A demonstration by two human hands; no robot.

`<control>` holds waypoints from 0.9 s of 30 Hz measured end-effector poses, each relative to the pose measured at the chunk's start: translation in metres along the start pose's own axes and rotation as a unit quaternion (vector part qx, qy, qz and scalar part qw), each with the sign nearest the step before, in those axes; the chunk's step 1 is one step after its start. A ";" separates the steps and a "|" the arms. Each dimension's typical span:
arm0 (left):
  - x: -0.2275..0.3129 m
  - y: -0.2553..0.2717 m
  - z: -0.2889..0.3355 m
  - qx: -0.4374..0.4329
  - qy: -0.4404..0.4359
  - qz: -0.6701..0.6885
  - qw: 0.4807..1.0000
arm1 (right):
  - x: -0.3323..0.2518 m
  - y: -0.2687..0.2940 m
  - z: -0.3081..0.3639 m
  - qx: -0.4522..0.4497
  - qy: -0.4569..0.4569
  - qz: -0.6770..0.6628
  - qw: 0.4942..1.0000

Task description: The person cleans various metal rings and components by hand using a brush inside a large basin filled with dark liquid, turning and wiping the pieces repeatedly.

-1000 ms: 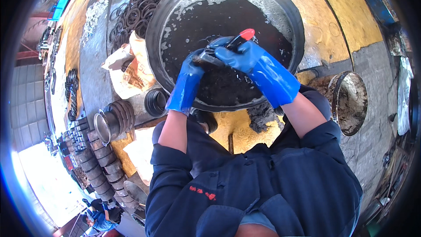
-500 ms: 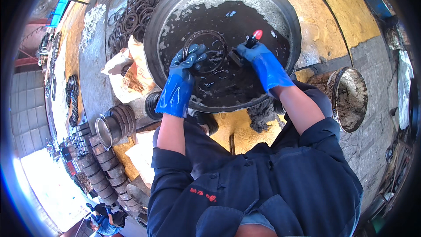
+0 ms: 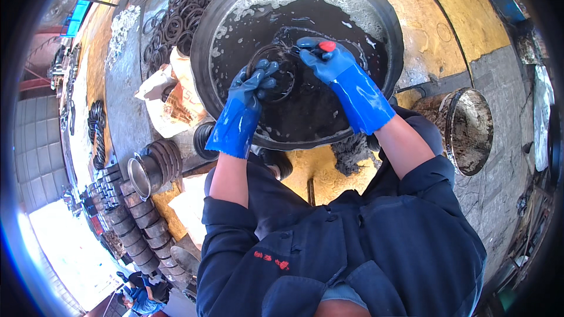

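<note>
A wide round basin [image 3: 202,41] in front of me holds dark liquid, with pale foam along its far side. My left hand [image 3: 252,87], in a blue rubber glove, is closed on the left side of a dark metal ring [image 3: 298,71], which is tilted over the liquid. My right hand [image 3: 329,61], gloved the same way, grips a brush by its red-tipped handle [image 3: 327,46] at the ring's far right edge. The fingers and dark liquid mostly hide the brush head.
Dark rings [image 3: 179,20] lie heaped left of the basin, near a crumpled bag [image 3: 176,103]. Stacked metal cylinders [image 3: 138,235] stand lower left. A dirty drum [image 3: 470,132] lies at right. Another person [image 3: 144,296] is at the far lower left.
My right hand has moved up and left toward the ring, turning the brush so its red end points another way. The ring has tilted and sits slightly lower. Ripples now spread across the liquid.
</note>
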State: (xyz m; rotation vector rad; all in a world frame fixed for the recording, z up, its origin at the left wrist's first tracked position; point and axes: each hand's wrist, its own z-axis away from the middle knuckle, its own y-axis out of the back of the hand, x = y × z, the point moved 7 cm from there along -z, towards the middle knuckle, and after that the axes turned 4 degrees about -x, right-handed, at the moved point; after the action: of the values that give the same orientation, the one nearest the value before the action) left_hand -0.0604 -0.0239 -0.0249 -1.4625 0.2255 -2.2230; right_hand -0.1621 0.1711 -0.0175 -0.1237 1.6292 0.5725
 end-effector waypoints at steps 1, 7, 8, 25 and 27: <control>0.001 0.003 0.000 0.002 -0.007 0.010 1.000 | 0.004 0.001 0.005 -0.009 -0.052 0.026 0.998; 0.004 0.010 -0.003 0.011 -0.053 0.030 0.998 | 0.039 -0.030 0.028 -0.103 -0.210 -0.191 0.953; 0.004 0.009 -0.004 0.014 -0.058 0.034 0.998 | 0.044 -0.034 0.031 -0.098 -0.223 -0.183 0.953; 0.001 0.000 -0.007 -0.015 -0.065 0.027 0.997 | 0.010 -0.037 0.036 -0.122 -0.111 0.084 0.983; 0.001 -0.007 -0.003 -0.005 -0.032 -0.008 0.999 | -0.003 -0.026 0.034 -0.045 0.001 0.259 0.965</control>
State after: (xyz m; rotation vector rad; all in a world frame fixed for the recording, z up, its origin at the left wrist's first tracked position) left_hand -0.0658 -0.0190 -0.0225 -1.5437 0.2037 -2.1860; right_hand -0.1207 0.1627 -0.0236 0.2441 1.6399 1.0458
